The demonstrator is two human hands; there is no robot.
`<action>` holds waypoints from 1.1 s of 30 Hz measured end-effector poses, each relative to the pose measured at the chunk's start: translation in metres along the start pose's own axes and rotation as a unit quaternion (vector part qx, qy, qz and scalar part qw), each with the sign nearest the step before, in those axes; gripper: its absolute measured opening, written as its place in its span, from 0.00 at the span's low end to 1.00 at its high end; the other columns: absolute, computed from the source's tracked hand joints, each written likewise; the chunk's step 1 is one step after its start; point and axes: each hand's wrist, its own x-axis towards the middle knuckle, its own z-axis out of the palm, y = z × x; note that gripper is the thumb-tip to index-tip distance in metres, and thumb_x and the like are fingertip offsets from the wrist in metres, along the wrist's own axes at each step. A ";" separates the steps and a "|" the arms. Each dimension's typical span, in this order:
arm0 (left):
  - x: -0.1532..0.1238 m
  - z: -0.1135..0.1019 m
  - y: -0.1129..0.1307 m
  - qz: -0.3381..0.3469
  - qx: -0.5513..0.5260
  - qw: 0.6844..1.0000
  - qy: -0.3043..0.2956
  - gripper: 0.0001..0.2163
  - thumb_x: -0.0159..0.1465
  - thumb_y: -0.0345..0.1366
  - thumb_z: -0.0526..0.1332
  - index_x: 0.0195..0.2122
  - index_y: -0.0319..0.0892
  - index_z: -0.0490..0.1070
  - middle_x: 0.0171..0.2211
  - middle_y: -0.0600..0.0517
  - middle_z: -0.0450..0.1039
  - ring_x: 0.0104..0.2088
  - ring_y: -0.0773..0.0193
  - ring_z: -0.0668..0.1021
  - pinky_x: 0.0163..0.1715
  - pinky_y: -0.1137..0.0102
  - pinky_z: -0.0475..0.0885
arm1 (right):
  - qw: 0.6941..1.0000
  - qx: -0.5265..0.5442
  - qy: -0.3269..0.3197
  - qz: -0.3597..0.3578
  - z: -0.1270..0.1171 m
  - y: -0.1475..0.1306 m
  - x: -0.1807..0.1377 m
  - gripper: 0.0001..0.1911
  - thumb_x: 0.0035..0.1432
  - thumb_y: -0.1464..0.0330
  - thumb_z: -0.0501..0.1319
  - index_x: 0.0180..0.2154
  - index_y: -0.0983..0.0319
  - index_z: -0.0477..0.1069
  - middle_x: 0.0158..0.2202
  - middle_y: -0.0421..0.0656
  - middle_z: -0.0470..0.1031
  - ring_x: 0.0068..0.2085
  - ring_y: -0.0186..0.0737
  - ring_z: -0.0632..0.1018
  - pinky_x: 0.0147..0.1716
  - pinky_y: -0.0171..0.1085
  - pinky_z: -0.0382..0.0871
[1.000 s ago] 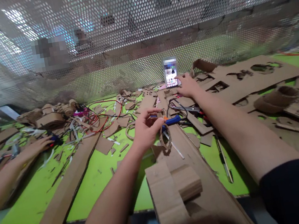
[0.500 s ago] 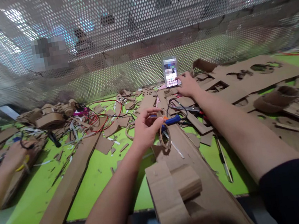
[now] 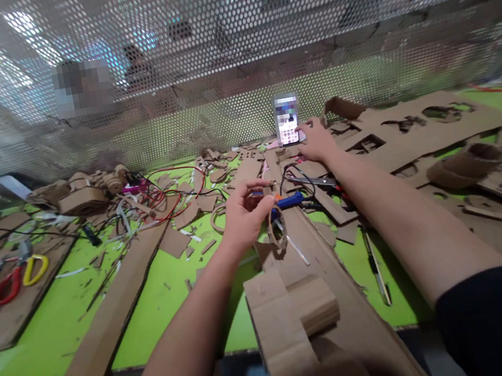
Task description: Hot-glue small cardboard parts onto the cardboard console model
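My left hand (image 3: 248,214) is curled over the middle of the bench, thumb and fingers closed on a small cardboard ring (image 3: 278,235) that hangs below the thumb tip. Just past the thumb lies a blue-handled tool, seemingly a glue gun (image 3: 290,201), partly covered. My right hand (image 3: 317,140) reaches farther forward, its index finger stretched out to the lit screen of a phone (image 3: 286,119). The phone leans upright against the perforated metal screen. Between my arms rests a block-like cardboard piece (image 3: 281,324) on a long cardboard strip (image 3: 315,254).
A utility knife (image 3: 376,266) and scissors (image 3: 320,181) lie by my right forearm. Cut cardboard sheets (image 3: 414,125) cover the right side. At left are red and yellow tool handles (image 3: 33,269), red wires (image 3: 171,204) and a cardboard strip (image 3: 121,306). Perforated metal (image 3: 210,60) stands behind.
At the far left, another person's hand and forearm have drawn back toward the edge, uncovering the red and yellow handles. My two hands stay almost still.
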 end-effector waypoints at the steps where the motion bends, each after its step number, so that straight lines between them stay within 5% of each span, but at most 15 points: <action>1: 0.000 0.000 0.000 0.001 0.000 1.000 0.000 0.16 0.62 0.37 0.74 0.51 0.44 0.78 0.39 0.50 0.82 0.40 0.61 0.86 0.38 0.70 0.81 | 1.000 -0.001 0.001 -0.001 0.000 0.000 0.000 0.35 0.62 0.55 0.65 0.68 0.56 0.71 0.68 0.56 0.62 0.60 0.66 0.76 0.60 0.62 0.76; 7: 0.000 0.000 0.002 0.002 -0.001 1.000 -0.001 0.15 0.63 0.36 0.73 0.50 0.44 0.78 0.41 0.50 0.82 0.39 0.62 0.86 0.38 0.71 0.81 | 1.000 0.001 -0.001 -0.012 -0.002 -0.003 0.000 0.30 0.63 0.57 0.65 0.64 0.57 0.74 0.68 0.54 0.62 0.58 0.59 0.76 0.61 0.57 0.75; 13: 0.000 0.000 0.001 0.002 -0.001 1.000 -0.001 0.15 0.63 0.36 0.73 0.51 0.44 0.78 0.43 0.49 0.83 0.40 0.62 0.86 0.39 0.70 0.81 | 1.000 0.005 0.005 -0.025 -0.002 -0.003 0.001 0.29 0.62 0.58 0.66 0.63 0.55 0.77 0.68 0.52 0.62 0.59 0.64 0.75 0.62 0.61 0.75; 20: 0.000 0.000 0.002 0.002 -0.001 1.000 0.001 0.15 0.62 0.37 0.73 0.50 0.45 0.78 0.40 0.50 0.83 0.39 0.62 0.86 0.38 0.70 0.81 | 0.998 0.008 -0.028 -0.050 0.003 0.000 0.005 0.17 0.65 0.58 0.64 0.47 0.56 0.87 0.56 0.51 0.73 0.57 0.58 0.76 0.66 0.57 0.72; 25: 0.001 -0.001 0.001 -0.001 -0.001 1.000 0.000 0.15 0.63 0.37 0.73 0.50 0.45 0.78 0.37 0.51 0.82 0.39 0.61 0.86 0.37 0.70 0.80 | 0.997 -0.001 -0.053 -0.047 0.007 0.002 0.008 0.23 0.68 0.53 0.65 0.57 0.59 0.81 0.59 0.50 0.75 0.56 0.51 0.77 0.64 0.57 0.72; 33: 0.001 -0.002 -0.001 0.008 -0.008 1.000 0.001 0.15 0.63 0.37 0.74 0.50 0.44 0.78 0.36 0.51 0.82 0.37 0.61 0.86 0.36 0.70 0.81 | 0.999 -0.026 -0.029 -0.003 0.005 0.003 0.007 0.19 0.71 0.56 0.65 0.56 0.60 0.79 0.61 0.51 0.76 0.58 0.51 0.79 0.62 0.56 0.76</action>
